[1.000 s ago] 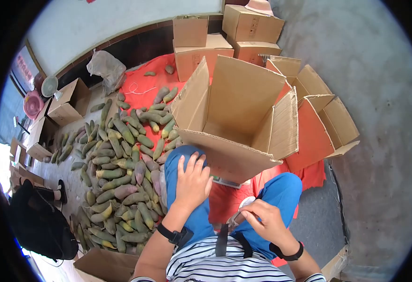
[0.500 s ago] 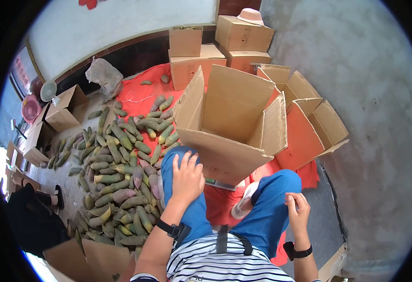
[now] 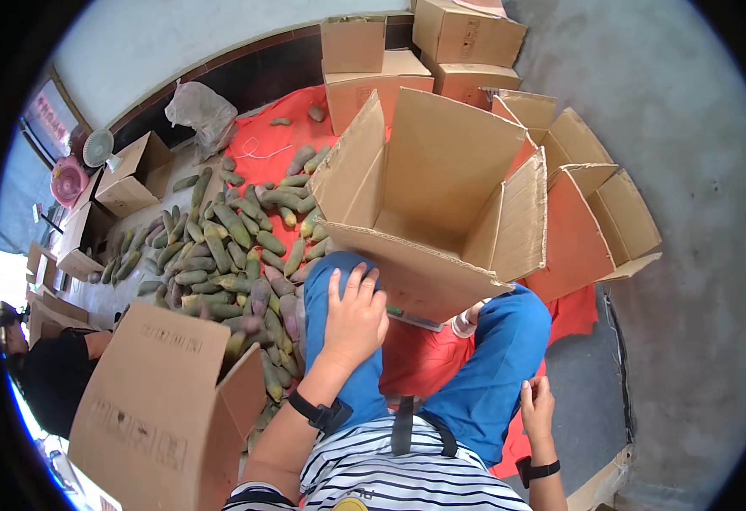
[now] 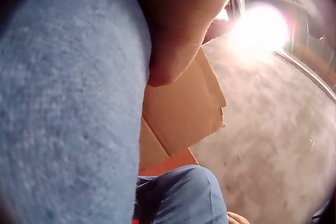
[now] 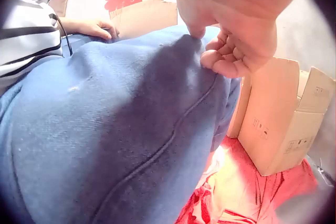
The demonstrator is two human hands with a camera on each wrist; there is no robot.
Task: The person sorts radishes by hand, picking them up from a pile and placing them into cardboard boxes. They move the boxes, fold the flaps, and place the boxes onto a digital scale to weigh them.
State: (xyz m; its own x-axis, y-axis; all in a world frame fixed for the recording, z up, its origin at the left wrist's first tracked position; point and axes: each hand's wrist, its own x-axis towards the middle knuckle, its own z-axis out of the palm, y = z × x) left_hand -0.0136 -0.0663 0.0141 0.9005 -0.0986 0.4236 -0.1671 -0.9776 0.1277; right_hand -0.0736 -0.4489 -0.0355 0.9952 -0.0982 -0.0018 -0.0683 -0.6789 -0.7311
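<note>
My left hand (image 3: 356, 319) rests on the left knee of the blue trousers (image 3: 343, 375), fingers laid over the kneecap. Beside the right thigh hangs my right hand (image 3: 540, 410); in the right wrist view its loosely curled fingers (image 5: 226, 66) lie against the trouser leg and hold nothing visible. Just beyond the knees stands a large open cardboard box (image 3: 415, 268), flaps up, nothing visible inside. Under its near edge shows a pale, flat-edged object (image 3: 420, 322). To my left spreads a heap of long green and purplish vegetables (image 3: 220, 247).
Another cardboard box (image 3: 147, 400) stands tilted at the lower left, next to a person in black (image 3: 58, 370). Open boxes (image 3: 573, 230) stand at the right, and stacked boxes (image 3: 466, 38) at the back. A red sheet (image 3: 271, 128) covers part of the floor.
My right hand has moved from between the legs outward beside the right thigh. The box at lower left has risen and turned over the heap. My left hand stays on the knee.
</note>
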